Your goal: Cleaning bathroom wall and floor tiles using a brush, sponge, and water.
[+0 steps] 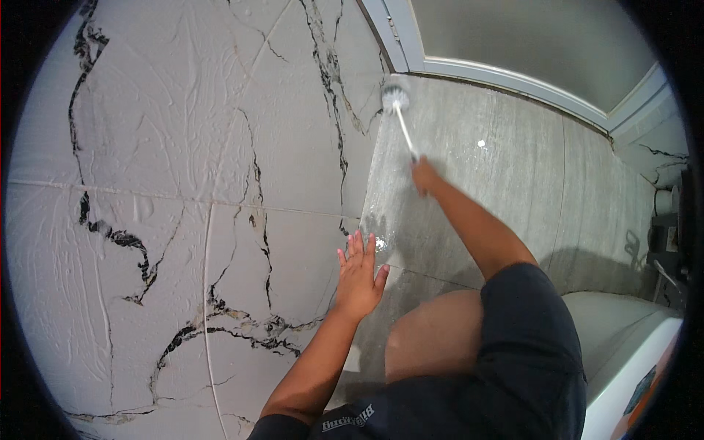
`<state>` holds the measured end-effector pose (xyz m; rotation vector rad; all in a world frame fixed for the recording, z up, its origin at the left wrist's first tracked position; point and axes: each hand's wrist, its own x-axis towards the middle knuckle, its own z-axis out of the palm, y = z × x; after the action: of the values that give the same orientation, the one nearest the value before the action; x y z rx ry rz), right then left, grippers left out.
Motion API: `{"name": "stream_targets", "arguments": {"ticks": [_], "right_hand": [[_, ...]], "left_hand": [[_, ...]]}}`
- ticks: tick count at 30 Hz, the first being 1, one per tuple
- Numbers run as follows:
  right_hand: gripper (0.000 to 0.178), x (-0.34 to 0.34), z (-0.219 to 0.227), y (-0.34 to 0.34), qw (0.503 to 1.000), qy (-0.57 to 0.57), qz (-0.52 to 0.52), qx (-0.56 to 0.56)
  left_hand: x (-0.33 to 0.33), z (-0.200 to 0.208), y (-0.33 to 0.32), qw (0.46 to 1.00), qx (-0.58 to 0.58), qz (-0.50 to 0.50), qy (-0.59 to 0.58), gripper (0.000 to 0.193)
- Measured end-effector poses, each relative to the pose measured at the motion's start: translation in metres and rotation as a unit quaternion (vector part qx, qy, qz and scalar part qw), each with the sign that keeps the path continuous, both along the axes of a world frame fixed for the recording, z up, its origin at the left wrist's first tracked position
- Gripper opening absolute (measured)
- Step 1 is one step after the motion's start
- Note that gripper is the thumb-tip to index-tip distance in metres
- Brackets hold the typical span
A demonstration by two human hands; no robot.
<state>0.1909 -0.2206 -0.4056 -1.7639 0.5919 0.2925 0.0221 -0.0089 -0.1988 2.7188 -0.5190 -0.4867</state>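
Brush (405, 132) at the far end

Near, the left hand (358, 284) spreads its fingers, open, beside glossy marbled wall tiles (161, 132), black-veined and wet-streaked; contact is unclear. Farther, the fingers of the right hand (424, 176) wrap the brush's slim white handle (403, 125). Its round, bristly head (394, 98) lies over grey, grainy floor tiles (506, 169), before a pale-framed, matte door (535, 44).

The head camera looks down and forward from above the person's dark T-shirt (455, 411) — near enough that the cloth crowds the lower edge, with both forearms (319, 363) stretching away. Its wide fisheye faces the grey tile floor (506, 183), taking in the marble-veined wall (169, 132) at left and the frosted door (543, 40) at upper right — straight edges bowing.
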Motion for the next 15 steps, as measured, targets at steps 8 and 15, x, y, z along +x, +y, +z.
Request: {"name": "stream_targets", "arguments": {"ticks": [8,15], "right_hand": [[0.036,-0.154,0.003,0.014,0.989,-0.014,0.130,-0.075],[0.036,0.100,0.009,-0.030,0.996,0.081,-0.020,0.033]], "left_hand": [[0.002,-0.011,-0.003,1.000,-0.022,0.002,0.020,0.066],[-0.004,0.002,0.003,1.000,-0.009,0.005,0.018,0.065]]}}
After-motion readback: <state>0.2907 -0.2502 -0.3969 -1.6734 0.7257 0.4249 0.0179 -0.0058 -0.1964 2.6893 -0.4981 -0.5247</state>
